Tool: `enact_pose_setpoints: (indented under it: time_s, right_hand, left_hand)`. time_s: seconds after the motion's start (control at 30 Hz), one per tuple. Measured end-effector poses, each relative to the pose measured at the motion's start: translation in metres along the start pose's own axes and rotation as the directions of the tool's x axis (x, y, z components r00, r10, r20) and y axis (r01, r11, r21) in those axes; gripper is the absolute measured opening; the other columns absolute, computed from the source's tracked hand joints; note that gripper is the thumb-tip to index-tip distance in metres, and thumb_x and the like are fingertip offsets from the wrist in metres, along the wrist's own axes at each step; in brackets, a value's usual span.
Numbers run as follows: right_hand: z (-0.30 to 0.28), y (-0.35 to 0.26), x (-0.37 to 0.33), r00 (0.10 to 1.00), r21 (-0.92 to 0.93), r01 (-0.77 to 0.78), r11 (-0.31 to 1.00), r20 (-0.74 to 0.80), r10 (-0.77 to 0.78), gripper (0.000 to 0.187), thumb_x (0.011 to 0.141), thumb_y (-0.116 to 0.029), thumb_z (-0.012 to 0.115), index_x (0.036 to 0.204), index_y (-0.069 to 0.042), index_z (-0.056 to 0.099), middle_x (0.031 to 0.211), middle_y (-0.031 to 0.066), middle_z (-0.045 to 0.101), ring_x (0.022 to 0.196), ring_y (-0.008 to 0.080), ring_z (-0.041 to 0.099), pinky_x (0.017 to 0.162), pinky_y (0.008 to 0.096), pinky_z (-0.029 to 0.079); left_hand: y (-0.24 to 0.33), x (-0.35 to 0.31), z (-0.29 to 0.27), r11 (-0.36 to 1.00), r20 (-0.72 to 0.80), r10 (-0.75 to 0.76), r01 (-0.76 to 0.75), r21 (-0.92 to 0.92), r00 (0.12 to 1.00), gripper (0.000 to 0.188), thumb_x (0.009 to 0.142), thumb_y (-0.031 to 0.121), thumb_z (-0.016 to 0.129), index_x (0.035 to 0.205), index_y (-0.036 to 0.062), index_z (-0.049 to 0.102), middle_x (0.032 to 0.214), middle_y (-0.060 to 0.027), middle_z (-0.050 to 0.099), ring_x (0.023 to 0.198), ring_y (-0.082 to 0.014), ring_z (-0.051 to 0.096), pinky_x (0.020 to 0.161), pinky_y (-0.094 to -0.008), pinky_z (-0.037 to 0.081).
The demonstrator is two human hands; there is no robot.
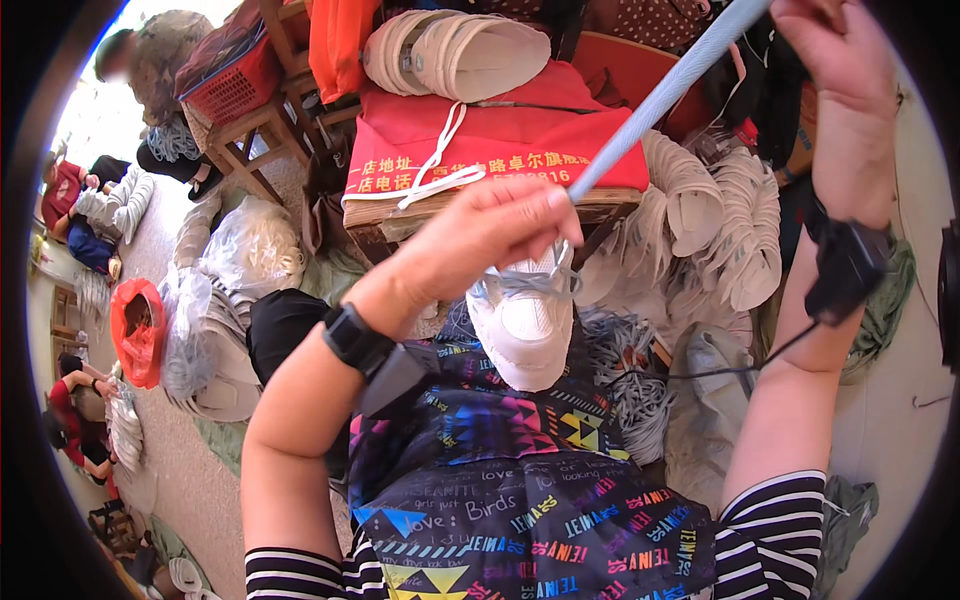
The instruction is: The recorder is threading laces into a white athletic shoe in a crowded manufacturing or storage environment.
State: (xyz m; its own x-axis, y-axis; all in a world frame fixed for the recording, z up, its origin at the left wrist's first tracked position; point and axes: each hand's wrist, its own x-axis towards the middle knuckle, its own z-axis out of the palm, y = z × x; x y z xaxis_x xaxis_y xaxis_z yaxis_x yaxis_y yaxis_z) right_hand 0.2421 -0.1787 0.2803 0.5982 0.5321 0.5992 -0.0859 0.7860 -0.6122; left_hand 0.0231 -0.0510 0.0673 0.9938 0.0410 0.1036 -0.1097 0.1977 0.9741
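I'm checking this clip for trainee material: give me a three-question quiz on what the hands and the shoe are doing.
1. True or false: the white lace-up shoe rests on the person's lap.
2. Which hand is raised highest, pulling the pale blue flat lace? A) left hand B) right hand
3. What lies on the red cloth-covered wooden stool beyond the shoe?

Key: 1 true. 2 B. 3 a stack of white shoe soles.
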Motion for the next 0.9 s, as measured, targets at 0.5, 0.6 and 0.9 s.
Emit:
enact_pose_setpoints:
  time_s: [0.5, 0.6, 0.9]
  right_hand:
    - [-0.031, 0.098, -0.177, 0.545, -0.916, -0.265, 0.3, 0.115, 0.83, 0.026, 0.094, -0.015, 0.061, 0.113, 0.001, 0.063, 0.096, 0.0064, 0.066, 0.09, 0.0147, 0.065, 0.078, 0.0283, 0.053]
    - [-0.038, 0.132, -0.199, 0.688, -0.912, -0.069, 0.405, 0.251, 0.681, 0.03, 0.092, -0.013, 0.062, 0.119, 0.0, 0.06, 0.104, 0.0091, 0.064, 0.096, 0.0173, 0.063, 0.083, 0.0314, 0.051]
    - [-0.072, 0.128, -0.206, 0.629, -0.866, 0.485, 0.121, 0.442, 0.639, 0.017, 0.076, -0.003, 0.065, 0.09, -0.004, 0.056, 0.089, 0.0117, 0.055, 0.09, 0.0337, 0.057, 0.08, 0.0426, 0.047]
  left_hand:
    - [0.064, 0.019, 0.002, 0.927, -0.28, 0.326, -0.363, -0.093, 0.903, 0.032, 0.105, 0.024, 0.045, 0.108, -0.0024, 0.064, 0.076, 0.0015, 0.054, 0.057, -0.0036, 0.038, 0.055, -0.019, 0.034]
    - [0.056, 0.023, 0.004, 0.939, -0.29, 0.292, -0.331, -0.096, 0.911, 0.032, 0.105, 0.024, 0.046, 0.11, -0.0027, 0.064, 0.08, 0.0009, 0.058, 0.058, -0.0042, 0.041, 0.057, -0.0191, 0.036]
    - [0.027, 0.002, -0.02, 0.97, -0.427, 0.23, -0.243, 0.025, 0.875, 0.032, 0.104, 0.024, 0.048, 0.108, -0.002, 0.065, 0.08, 0.0026, 0.057, 0.06, -0.0032, 0.042, 0.056, -0.0177, 0.035]
